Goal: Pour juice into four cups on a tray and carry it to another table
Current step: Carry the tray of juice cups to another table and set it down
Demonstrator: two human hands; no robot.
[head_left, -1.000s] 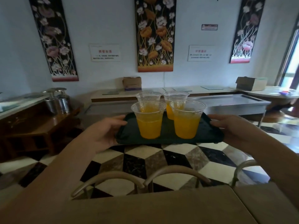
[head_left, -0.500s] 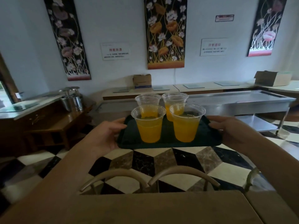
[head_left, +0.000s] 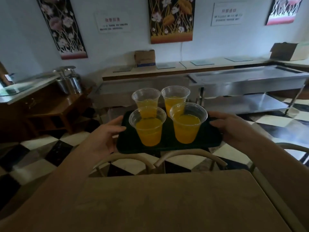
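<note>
The left hand [head_left: 107,138] is clamped on the left short edge of the dark tray [head_left: 167,144], thumb laid over the rim, and the right hand [head_left: 234,129] is wrapped round the right edge the same way, so the tray is held up in the air, out past the near table [head_left: 167,201]. Four clear plastic cups [head_left: 186,123] are stood on it in a two-by-two block, all partly filled with orange juice, and the pouring looks done. Those thin cups will probably flex and slide easily on a smooth tray, and the load is likely top-heavy and sloshy, so the two short ends seem the right place for it to be gripped, kept level. Directly under the tray two curved chair backs [head_left: 189,157] are pushed up against the near table, which leaves an edge to be cleared. Beyond that, open checkered floor [head_left: 41,158] can be seen, with a steel counter [head_left: 250,81] ahead on the right and a wooden sideboard [head_left: 50,106] on the left.
</note>
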